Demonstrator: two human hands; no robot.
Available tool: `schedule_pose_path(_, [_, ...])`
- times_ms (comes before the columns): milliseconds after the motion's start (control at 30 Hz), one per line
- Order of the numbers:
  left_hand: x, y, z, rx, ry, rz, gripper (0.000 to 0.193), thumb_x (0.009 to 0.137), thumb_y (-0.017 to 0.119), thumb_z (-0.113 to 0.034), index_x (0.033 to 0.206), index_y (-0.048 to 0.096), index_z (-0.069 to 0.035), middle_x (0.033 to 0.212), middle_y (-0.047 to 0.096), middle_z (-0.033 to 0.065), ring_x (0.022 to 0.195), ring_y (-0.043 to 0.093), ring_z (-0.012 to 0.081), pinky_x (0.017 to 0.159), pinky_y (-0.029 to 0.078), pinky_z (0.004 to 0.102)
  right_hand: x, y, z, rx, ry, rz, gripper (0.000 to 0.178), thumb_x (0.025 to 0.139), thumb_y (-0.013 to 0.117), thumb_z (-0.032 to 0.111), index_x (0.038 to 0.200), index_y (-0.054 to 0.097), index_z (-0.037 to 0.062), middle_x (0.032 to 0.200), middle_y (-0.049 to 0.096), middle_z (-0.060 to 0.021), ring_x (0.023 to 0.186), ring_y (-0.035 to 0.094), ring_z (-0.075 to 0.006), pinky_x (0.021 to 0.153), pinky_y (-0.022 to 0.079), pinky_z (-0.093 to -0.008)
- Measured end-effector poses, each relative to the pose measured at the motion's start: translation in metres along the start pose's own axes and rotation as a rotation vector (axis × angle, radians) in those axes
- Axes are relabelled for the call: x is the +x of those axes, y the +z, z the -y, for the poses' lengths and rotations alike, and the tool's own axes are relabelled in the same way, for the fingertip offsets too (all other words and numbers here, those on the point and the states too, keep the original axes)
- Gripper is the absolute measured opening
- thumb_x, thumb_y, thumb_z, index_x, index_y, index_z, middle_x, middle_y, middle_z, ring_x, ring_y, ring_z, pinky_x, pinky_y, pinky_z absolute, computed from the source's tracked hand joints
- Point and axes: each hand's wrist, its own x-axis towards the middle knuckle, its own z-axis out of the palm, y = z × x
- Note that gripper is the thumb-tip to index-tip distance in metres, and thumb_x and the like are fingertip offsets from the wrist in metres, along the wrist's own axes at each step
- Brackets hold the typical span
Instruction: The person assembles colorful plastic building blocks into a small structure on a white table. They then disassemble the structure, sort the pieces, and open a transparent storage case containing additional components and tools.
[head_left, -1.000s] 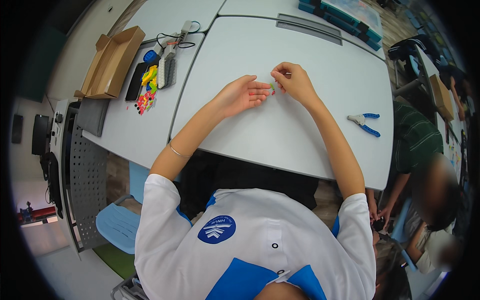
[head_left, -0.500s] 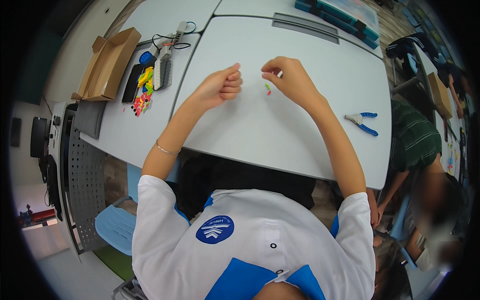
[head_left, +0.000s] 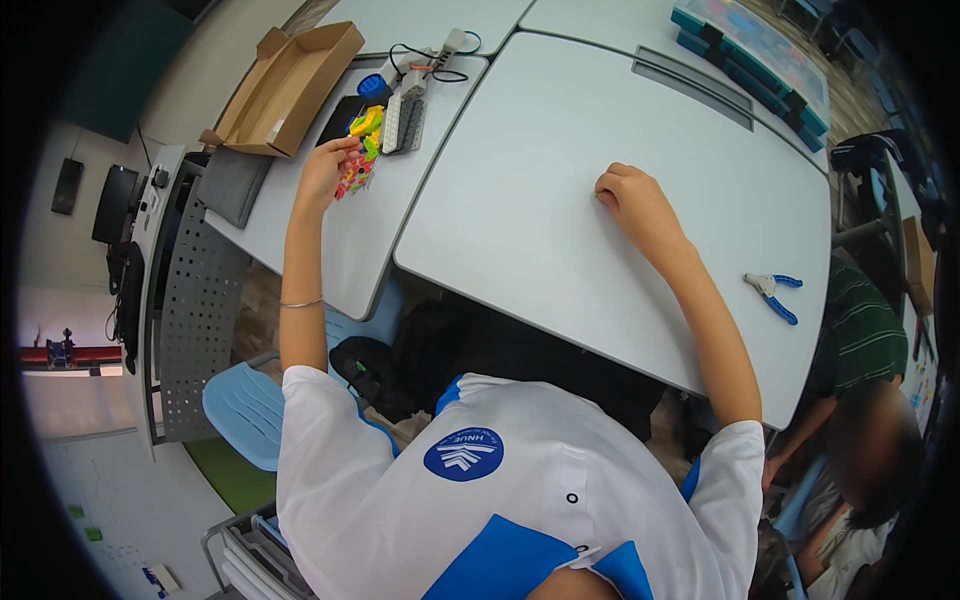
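Note:
My left hand (head_left: 330,172) is at the left table beside a pile of small red and pink plastic pieces (head_left: 356,180). Its fingers are drawn together, and what they hold, if anything, cannot be made out. Yellow and green plastic parts (head_left: 369,128) lie just beyond its fingertips. Over the middle of the large white table (head_left: 520,150), my right hand (head_left: 636,205) is closed in a pinch. A speck of a small green plastic piece (head_left: 600,194) shows at its fingertips; the palm side is hidden.
Blue-handled pliers (head_left: 774,296) lie at the right. An open cardboard box (head_left: 290,85), a grey brick-like block (head_left: 403,122), a blue round part (head_left: 373,87) and a power strip (head_left: 448,50) stand at the left. A teal-edged case (head_left: 750,70) is at the back; a person sits right.
My left hand has gone from the middle of the large table to the pile at the left. The green and pink pieces beneath my right hand no longer lie in sight. The view has turned left.

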Motion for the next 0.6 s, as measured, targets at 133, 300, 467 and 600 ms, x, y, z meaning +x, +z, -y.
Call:
schedule_pose_path(133, [-0.002, 0.002, 0.003, 0.091, 0.0, -0.012, 0.042, 0.092, 0.04, 0.012, 0.13, 0.058, 0.012, 0.124, 0.063, 0.0151, 0.11, 0.061, 0.0153, 0.093, 0.05, 0.0236, -0.004, 0.007, 0.003, -0.025, 0.034, -0.067, 0.006, 0.089, 0.062, -0.002, 0.088, 0.068, -0.0027, 0.093, 0.064, -0.0128, 0.092, 0.062, -0.0313, 0.082, 0.053, -0.0415])
schedule_pose_path(300, [-0.004, 0.0, 0.007, 0.096, -0.013, -0.033, 0.05, 0.084, 0.038, 0.016, 0.13, 0.058, 0.012, 0.129, 0.061, 0.0176, 0.121, 0.06, 0.0206, 0.102, 0.049, 0.0254, -0.006, 0.011, 0.012, -0.066, 0.101, -0.061, 0.005, 0.087, 0.058, -0.006, 0.084, 0.062, -0.005, 0.092, 0.061, -0.0162, 0.088, 0.06, -0.034, 0.081, 0.054, -0.0434])
schedule_pose_path(467, [-0.003, -0.004, 0.007, 0.051, -0.001, -0.036, 0.059, 0.076, 0.038, 0.018, 0.132, 0.057, 0.01, 0.131, 0.061, 0.0189, 0.125, 0.059, 0.0232, 0.105, 0.047, 0.0269, -0.006, 0.018, 0.013, -0.154, 0.136, -0.052, 0.003, 0.083, 0.062, -0.007, 0.085, 0.064, -0.0044, 0.092, 0.065, -0.016, 0.09, 0.062, -0.0333, 0.079, 0.052, -0.042])
schedule_pose_path(600, [-0.009, 0.0, 0.0, 0.025, 0.013, -0.032, 0.061, 0.076, 0.037, 0.014, 0.134, 0.054, 0.009, 0.135, 0.059, 0.02, 0.13, 0.056, 0.0261, 0.108, 0.044, 0.0306, -0.008, 0.011, 0.018, -0.032, 0.178, -0.094, 0.006, 0.08, 0.062, -0.007, 0.085, 0.064, -0.0049, 0.088, 0.067, -0.0171, 0.084, 0.064, -0.0318, 0.076, 0.053, -0.0405])
